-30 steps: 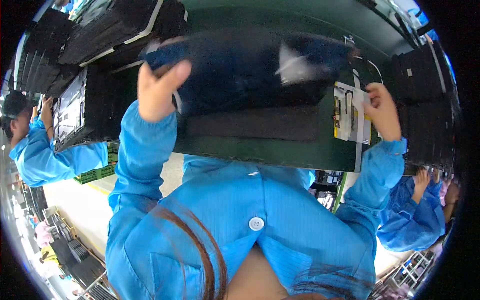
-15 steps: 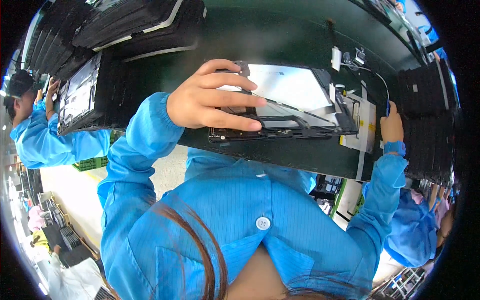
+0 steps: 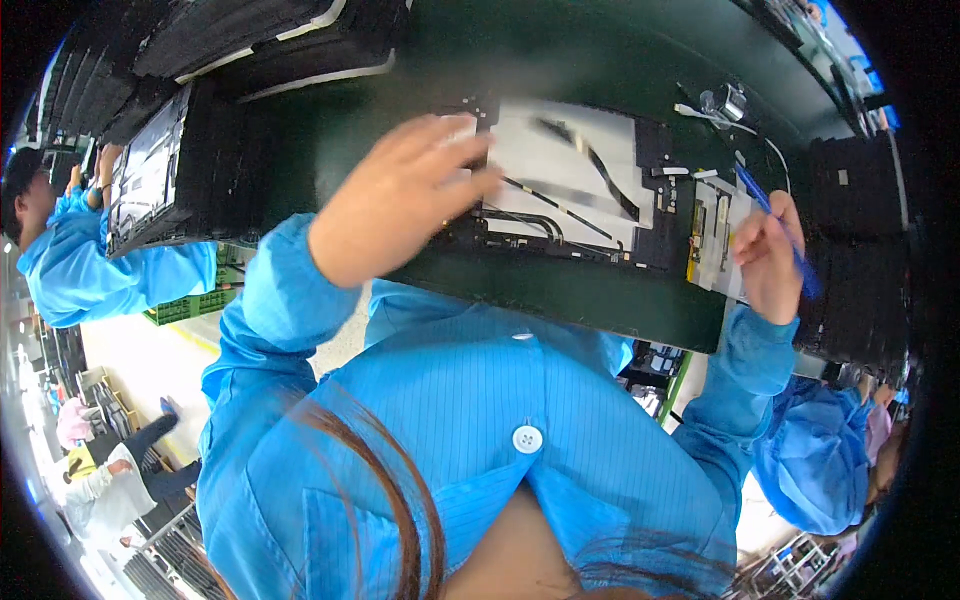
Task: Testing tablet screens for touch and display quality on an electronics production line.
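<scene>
A dark flat device like an opened tablet [image 3: 655, 245] lies on the dark green worktop, with a silvery white panel [image 3: 540, 130] in its middle. Black ribbon cables [image 3: 600, 175] cross this panel; one is blurred and curves up off it. My left hand [image 3: 400, 195] is over the device's left end, smeared by motion, its fingers stretched and apart with nothing seen in them. To the right of the device, my right hand [image 3: 770, 255] grips a slim blue pen-like tool [image 3: 756, 190], which slants across the fingers; its exact kind I cannot make out.
Beside my right hand lies a pale sheet with yellow strips [image 3: 705, 260]. Behind it are a white cable [image 3: 765, 140] and a small metal object [image 3: 730, 102]. Stacks of black trays [image 3: 850, 230] stand right, with more dark stacks [image 3: 220, 160] left. A co-worker [image 3: 70, 265] sits far left.
The device has gone from tilted to flatter on the worktop. My left hand has loosened from its left end. My right hand has raised the blue tool and turned it across the fingers.
</scene>
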{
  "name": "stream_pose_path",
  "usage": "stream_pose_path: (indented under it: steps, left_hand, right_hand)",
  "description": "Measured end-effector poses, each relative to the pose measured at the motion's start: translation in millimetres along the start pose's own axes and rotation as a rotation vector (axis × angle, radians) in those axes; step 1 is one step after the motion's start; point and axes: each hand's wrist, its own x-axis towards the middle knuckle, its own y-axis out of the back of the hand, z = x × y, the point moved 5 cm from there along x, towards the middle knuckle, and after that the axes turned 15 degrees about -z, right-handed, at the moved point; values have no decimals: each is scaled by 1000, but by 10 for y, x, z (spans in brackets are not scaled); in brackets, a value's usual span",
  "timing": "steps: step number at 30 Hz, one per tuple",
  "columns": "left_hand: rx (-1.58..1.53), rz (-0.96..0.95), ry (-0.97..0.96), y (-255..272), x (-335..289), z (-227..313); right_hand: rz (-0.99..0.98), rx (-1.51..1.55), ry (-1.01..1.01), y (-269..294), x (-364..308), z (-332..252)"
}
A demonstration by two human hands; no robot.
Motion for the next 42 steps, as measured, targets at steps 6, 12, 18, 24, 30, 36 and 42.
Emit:
stream_pose_path:
  steps: [6,12,18,24,30,36,42]
  left_hand:
    - [-257,80,-197,-265,191,533]
    - [-275,90,-168,-331,247,479]
    - [-303,113,-156,-370,297,404]
    - [-267,118,-162,-344,293,420]
    - [-278,122,-151,-354,296,427]
    - [-271,137,-138,-363,301,397]
    - [-139,213,-108,-372,726,-34]
  right_hand:
    - [98,-100,-217,-749,344,193]
    - [172,-342,-397,-593,283,343]
    - [234,-457,-325,-743,364,263]
    - [244,-569,-286,-703,321,299]
    - [171,-742,-179,-624,320,332]
    - [188,-684,-265,-689,366,278]
    - [236,-856,-128,-310,612,-4]
